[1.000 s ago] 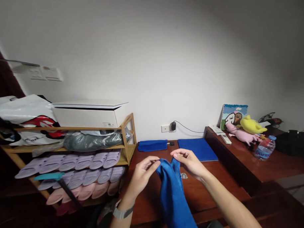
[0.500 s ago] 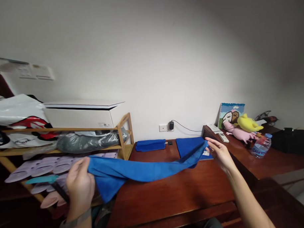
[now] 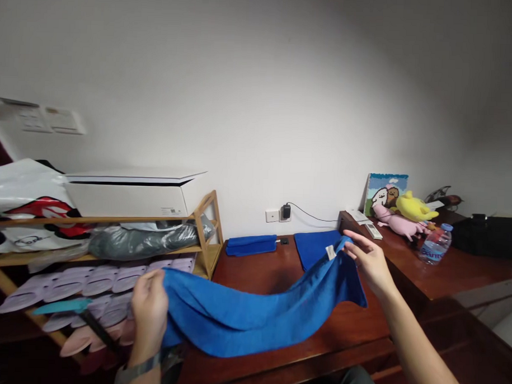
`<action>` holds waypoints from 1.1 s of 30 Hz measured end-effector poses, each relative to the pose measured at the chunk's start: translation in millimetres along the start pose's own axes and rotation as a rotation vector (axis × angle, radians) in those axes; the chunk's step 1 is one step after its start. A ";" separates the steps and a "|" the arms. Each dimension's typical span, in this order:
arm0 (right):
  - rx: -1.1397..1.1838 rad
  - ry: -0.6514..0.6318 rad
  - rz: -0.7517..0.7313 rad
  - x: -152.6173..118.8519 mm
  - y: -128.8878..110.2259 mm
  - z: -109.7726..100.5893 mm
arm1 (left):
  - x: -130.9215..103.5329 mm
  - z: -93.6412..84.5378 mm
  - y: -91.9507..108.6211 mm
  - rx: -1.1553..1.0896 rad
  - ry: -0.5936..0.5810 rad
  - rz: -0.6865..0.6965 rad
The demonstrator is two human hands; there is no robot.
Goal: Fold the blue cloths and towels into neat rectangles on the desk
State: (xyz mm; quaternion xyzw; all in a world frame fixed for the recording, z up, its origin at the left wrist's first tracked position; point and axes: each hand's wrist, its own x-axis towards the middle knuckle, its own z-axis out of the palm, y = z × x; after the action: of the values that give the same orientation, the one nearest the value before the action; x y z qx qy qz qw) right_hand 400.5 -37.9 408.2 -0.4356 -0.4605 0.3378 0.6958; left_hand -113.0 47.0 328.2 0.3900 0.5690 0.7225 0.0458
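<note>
A blue cloth (image 3: 251, 320) hangs in a sagging curve between my two hands, above the wooden table (image 3: 236, 272). My left hand (image 3: 150, 303) is closed on its left end, and a band circles that wrist. Higher up on the right, my right hand (image 3: 365, 260) pinches the other end between thumb and fingers, beside a small white label (image 3: 330, 252). Behind the held cloth, a folded blue cloth (image 3: 251, 245) lies at the back left of the table. Another blue cloth (image 3: 315, 245) lies flat at the back right, partly covered from view.
To the left stands a wooden rack (image 3: 215, 230) with a white box (image 3: 127, 201), bags and several lilac slippers (image 3: 95, 279). On the right-hand desk are plush toys (image 3: 415, 209), a remote control (image 3: 374, 231) and a water bottle (image 3: 435, 244). A black plug (image 3: 286, 210) sits in the wall.
The held cloth has dropped into a deeper, wider sag, and its label now shows at the right end. My left hand has moved slightly right, towards my right hand.
</note>
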 end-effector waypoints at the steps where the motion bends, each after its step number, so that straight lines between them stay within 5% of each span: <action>1: -0.062 -0.034 -0.028 -4.8 -2.6 6.3 | -8.9 8.7 10.1 -0.043 -0.083 -0.010; 6: -0.338 -0.143 -0.287 -29.6 -11.2 41.3 | -71.3 52.7 91.0 -0.190 -0.578 0.114; 12: -0.408 -0.208 -0.485 -63.1 -4.5 75.3 | -140.6 82.4 170.7 -0.316 -0.987 0.299; 17: -0.433 -0.239 -0.514 -79.3 -0.8 79.2 | -149.9 83.2 167.3 -0.345 -1.175 0.443; 22: -0.379 -0.345 -0.301 -83.5 -0.7 73.0 | -144.6 77.6 147.1 -0.303 -1.255 0.493; 28: -0.352 -0.368 -0.111 -66.8 -10.1 70.8 | -142.8 66.0 156.8 -0.245 -1.453 0.582; 33: -0.209 -0.659 0.047 -46.9 -3.2 84.4 | -142.3 63.8 153.2 -0.330 -1.389 0.540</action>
State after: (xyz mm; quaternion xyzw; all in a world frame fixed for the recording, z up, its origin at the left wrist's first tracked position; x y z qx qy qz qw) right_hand 305.5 -55.2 411.4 -0.3823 -0.6826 0.4272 0.4533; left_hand 82.5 -28.7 390.0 0.8686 0.1790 0.3730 0.2727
